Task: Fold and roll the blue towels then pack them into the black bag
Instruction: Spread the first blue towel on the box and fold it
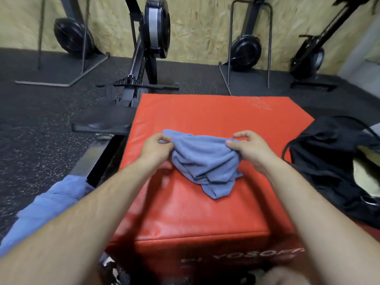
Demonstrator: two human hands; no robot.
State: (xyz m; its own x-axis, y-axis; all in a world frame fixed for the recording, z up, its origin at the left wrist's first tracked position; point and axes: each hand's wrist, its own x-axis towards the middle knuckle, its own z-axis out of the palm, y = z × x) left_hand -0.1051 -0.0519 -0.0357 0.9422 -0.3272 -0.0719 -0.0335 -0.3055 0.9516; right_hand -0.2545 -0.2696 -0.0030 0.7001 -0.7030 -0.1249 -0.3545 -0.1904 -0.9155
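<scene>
The blue towel (205, 161) you hold is soft, matt cloth with a fine weave, creased into loose folds. Under it, the red box (205, 112) has a smooth, vinyl-like skin with a faint woven grain and a dull sheen where light catches it. The black bag (320, 161) on your right is thin, matt fabric, limp and wrinkled. The second towel (51, 202) on your left looks like the same soft cloth. The floor (41, 130) is dark, matt and rubber-like, flecked with pale speckles. The wall (205, 27) is rough board of pressed wood flakes. The stand (269, 58) is bare grey metal rod, and the wheel housing (245, 49) beside it looks like black plastic, slightly glossy.
</scene>
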